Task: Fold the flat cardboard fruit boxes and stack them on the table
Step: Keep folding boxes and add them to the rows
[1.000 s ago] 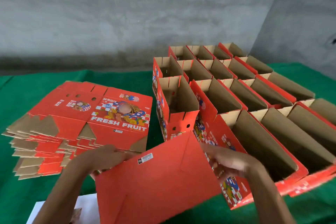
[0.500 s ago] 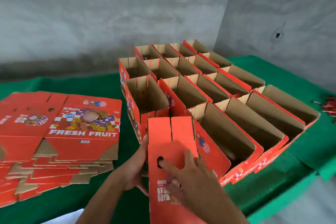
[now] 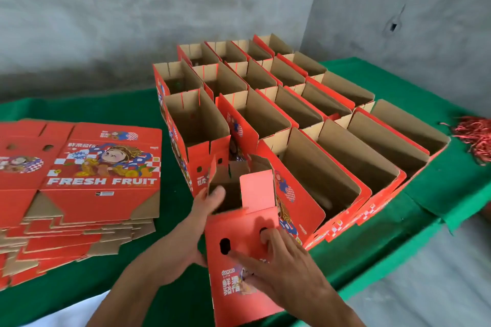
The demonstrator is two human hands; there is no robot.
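I hold a red cardboard fruit box (image 3: 239, 268), opened into a box shape, upright at the table's near edge. My left hand (image 3: 204, 210) grips its left wall, thumb hooked over the rim. My right hand (image 3: 276, 265) lies flat on its near face, a fingertip in one of the two oval holes. One red top flap (image 3: 257, 191) stands up; the others lean outward. A pile of flat red boxes (image 3: 87, 186) printed "FRESH FRUIT" lies to the left. Several folded open boxes (image 3: 305, 117) stand in rows behind and to the right.
A green cloth (image 3: 438, 194) covers the table, whose right edge drops to a grey floor. A tangle of red string (image 3: 475, 138) lies at the far right. A grey concrete wall runs close behind the table. A white sheet (image 3: 66, 310) shows at the near left edge.
The flat sheet has been turned and opened into a box shape; its top flaps have spread apart. My left hand moved up to the rim. The view swung right and closer.
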